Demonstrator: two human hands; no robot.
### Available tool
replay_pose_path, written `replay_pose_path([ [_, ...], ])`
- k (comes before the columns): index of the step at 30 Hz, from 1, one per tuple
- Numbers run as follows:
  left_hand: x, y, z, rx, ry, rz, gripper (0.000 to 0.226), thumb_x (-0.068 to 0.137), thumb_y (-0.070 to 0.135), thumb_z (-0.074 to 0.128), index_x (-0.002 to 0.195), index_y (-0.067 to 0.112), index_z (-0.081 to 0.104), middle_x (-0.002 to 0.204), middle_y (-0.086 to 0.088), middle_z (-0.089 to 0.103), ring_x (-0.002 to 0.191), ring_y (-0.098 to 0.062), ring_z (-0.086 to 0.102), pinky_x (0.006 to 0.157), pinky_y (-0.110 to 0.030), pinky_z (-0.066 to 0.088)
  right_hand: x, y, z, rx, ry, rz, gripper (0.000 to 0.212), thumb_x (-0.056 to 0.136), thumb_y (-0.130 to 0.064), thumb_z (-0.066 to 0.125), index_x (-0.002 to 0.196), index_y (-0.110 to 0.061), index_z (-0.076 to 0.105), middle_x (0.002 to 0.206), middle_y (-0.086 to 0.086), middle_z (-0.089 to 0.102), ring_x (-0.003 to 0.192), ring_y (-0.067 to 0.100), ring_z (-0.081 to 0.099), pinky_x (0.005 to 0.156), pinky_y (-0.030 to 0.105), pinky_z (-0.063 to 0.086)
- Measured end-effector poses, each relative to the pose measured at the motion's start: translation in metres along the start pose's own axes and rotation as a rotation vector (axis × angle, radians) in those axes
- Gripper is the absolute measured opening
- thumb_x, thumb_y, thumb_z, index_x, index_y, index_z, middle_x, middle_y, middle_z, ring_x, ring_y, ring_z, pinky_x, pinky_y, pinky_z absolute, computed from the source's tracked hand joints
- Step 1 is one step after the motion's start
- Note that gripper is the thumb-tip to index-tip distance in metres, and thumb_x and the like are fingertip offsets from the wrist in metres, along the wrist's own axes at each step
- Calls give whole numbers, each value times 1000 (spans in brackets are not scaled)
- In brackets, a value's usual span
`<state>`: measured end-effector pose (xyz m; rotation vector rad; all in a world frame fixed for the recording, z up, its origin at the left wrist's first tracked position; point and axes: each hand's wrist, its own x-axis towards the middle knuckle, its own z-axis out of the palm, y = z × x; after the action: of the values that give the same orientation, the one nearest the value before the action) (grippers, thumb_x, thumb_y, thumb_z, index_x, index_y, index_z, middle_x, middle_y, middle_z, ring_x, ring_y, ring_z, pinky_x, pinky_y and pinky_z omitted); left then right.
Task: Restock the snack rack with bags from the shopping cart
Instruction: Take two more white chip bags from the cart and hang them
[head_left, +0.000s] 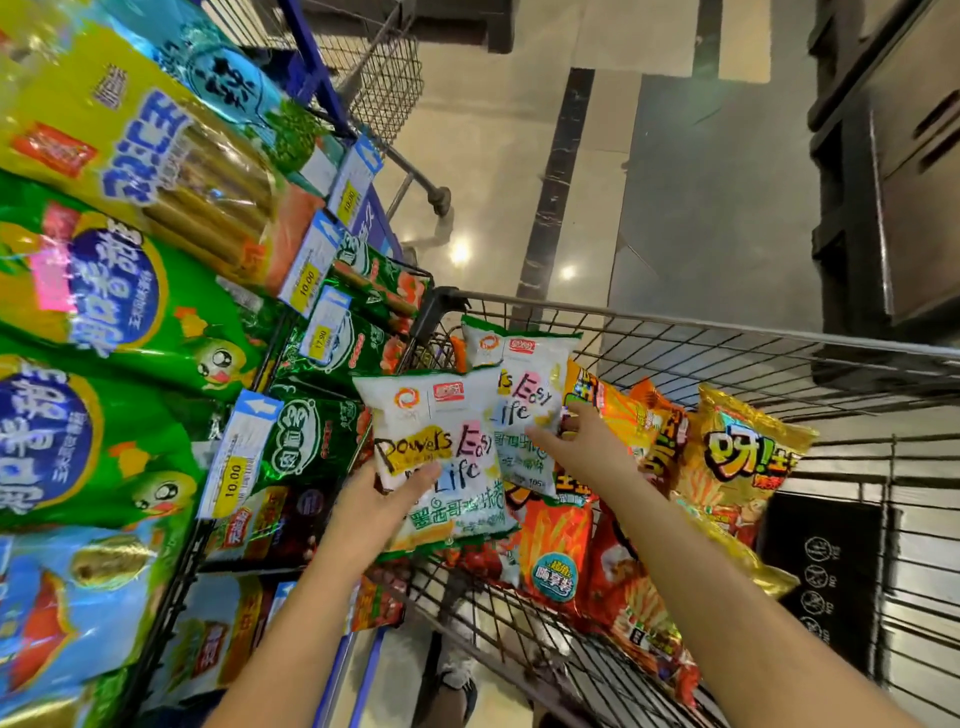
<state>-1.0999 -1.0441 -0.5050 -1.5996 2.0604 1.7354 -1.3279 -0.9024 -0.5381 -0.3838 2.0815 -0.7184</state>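
near white bag (436, 452): white ground, black scrawled lettering over yellow and pink patches, green script and green edging below. far white bag (524, 395): same print. fries bag (556, 540): orange-red with yellow chip pattern and a teal round badge. gold bag (743, 457): shiny gold, yellow characters outlined black. cart (727, 335): dark grey wire grid. black panel (826, 571): white round symbols. green bags (119, 312): glossy green, blue oval, yellow corn cartoon. yellow bag (119, 119): yellow with blue characters. blue bag (62, 597): light blue with red and gold motifs. price tags (234, 462): white, blue top, yellow band. floor (483, 156): beige, dark stripe.
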Motion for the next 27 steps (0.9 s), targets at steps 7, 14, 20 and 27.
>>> replay_pose_path([
  [7,9,4,-7,11,51,-53,45,88,62,69,128,42,66,116,23,68,108,-4,62,93,-31,44,30,-19,17,4,-26,91,98,80,-69,73,147,-9,33,128,5,54,108,26,57,77,36,46],
  [14,6,12,-9,-151,-2,-125,24,89,49,74,111,51,64,110,29,68,103,10,58,93,-28,42,28,-21,11,100,33,77,73,75,-55,85,122,-17,45,97,-9,54,82,9,55,61,24,43],
  [20,3,20,-6,-182,-31,-101,36,83,49,78,116,50,63,110,28,73,110,1,64,99,-32,47,9,0,-8,177,24,93,93,63,-69,86,127,-15,43,118,1,59,106,22,61,90,43,56],
  [27,-2,53,-8,-81,-157,-39,33,87,46,77,110,56,56,102,35,69,99,13,58,87,-24,44,-41,23,-48,372,76,75,90,65,-52,94,138,-28,47,118,-7,67,101,12,66,80,30,55],
])
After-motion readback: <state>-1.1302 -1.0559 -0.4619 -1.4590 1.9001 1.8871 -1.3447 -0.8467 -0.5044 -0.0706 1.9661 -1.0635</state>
